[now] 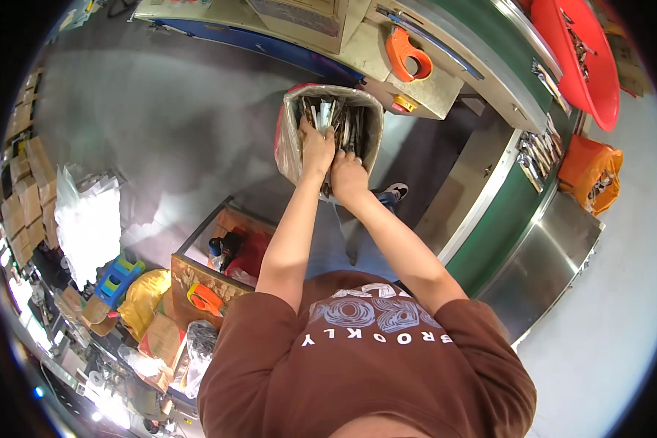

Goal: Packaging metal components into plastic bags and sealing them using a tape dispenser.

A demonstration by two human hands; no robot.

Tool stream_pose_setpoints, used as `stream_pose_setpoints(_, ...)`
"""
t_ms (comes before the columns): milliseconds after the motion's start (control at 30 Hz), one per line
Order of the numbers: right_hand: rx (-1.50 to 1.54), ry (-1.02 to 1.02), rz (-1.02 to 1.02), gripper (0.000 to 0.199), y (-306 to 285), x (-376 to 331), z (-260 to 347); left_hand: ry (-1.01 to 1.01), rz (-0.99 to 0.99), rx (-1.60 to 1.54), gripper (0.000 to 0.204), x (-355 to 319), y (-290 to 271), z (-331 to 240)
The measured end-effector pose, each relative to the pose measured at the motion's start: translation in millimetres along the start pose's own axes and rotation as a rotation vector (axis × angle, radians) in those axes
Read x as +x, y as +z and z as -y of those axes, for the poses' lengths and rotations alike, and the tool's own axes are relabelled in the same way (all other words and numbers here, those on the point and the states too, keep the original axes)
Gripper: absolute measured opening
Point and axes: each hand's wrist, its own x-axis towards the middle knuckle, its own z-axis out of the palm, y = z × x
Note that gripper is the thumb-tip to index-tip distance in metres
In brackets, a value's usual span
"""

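Note:
Both my arms stretch forward into a bin (377,120) lined with clear plastic, its red side showing at the left. Slim, long packets (325,113), some white and some dark brown, stand packed upright inside. My left hand (318,152) closes around packets on the left side, thumb and forefinger apart at their tops. Beside it, lower and to the right, my right hand (349,177) has its fingers curled over the packets along the near side. The fingertips of both hands are partly hidden among the packets.
Beyond the bin stands a bench with an orange tape dispenser (399,52). On the right, a green conveyor belt (487,241) carries slim packets (540,157), near a red basin (604,80) and an orange bag (588,174). Left of me is a wooden-topped cart (185,281). A shoe (396,191) shows by the bin.

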Motion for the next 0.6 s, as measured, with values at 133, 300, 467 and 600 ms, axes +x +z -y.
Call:
stream_pose_setpoints(133, 0.109, -0.307, 0.121, 0.037, 1, 39, -14, 0.309, -0.079, 0.254, 0.058, -21, -2, 4)
stream_pose_setpoints(300, 0.417, 0.091, -0.464, 0.039, -41, 58, -1, 0.331, -0.058, 0.049, 0.05, -62, -10, -4)
stream_pose_setpoints(467, 0.362, 0.228, -0.565, 0.037, -31, 94, 16, 0.42, -0.112, 0.473, 0.045, -96, 17, 10)
stream_pose_setpoints(600, 0.568, -0.17, -0.903, 0.023, -41, 56, 14, 0.466, -0.1, 0.315, 0.043, -98, 21, 31)
